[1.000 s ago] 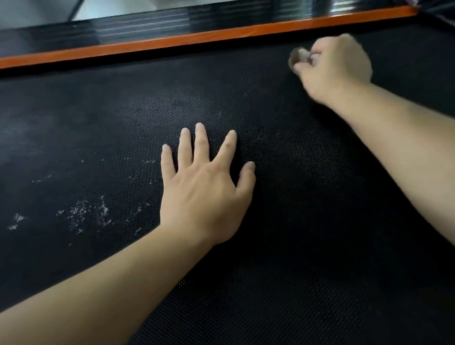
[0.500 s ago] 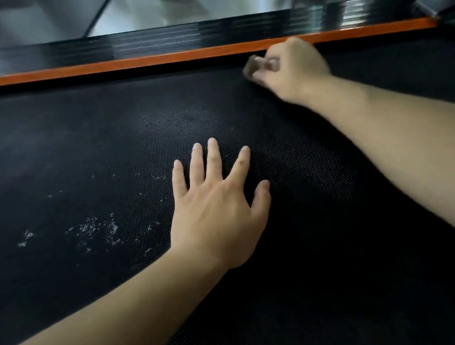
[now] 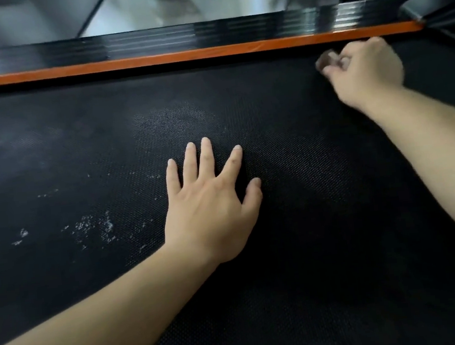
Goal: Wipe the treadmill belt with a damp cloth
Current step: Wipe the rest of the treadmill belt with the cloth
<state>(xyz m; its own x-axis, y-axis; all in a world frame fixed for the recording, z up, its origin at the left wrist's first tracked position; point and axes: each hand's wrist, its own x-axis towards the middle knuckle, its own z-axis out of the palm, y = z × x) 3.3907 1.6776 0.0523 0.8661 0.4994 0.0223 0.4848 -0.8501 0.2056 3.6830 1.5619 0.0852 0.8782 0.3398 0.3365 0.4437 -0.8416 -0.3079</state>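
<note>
**Operator:** What fills most of the view?

**Spotter:** The treadmill belt (image 3: 313, 247). It is black with a fine dotted texture. It spreads under your arms from the left edge to the right, and from the near edge up to the far side.

**Operator:** And beyond it?

**Spotter:** A glossy black ribbed side rail (image 3: 150, 41) runs along the belt's far edge. A thin orange strip (image 3: 180, 56) lies between that rail and the belt. Past the rail you have a pale floor (image 3: 161, 5), too blurred to read further.

**Operator:** Where are the hands?

**Spotter:** Your left hand (image 3: 210, 210) lies palm down on the belt near the middle. Its fingers are straight and spread, and it grasps nothing. Your right hand (image 3: 364, 73) is at the far right, just short of the orange strip. It is clenched around the cloth (image 3: 325, 61).

**Operator:** How much of the cloth shows?

**Spotter:** Only a small greyish wad poking out on the left side of your fist, low over the belt. It is blurred, so I cannot tell whether it touches the surface.

**Operator:** Any marks on the belt?

**Spotter:** A dull, paler patch (image 3: 176, 121) sits just beyond your left fingertips. White specks (image 3: 94, 228) are scattered to the left of your left hand, thickest at the near left. A few finer ones lie closer to your little finger.
</note>
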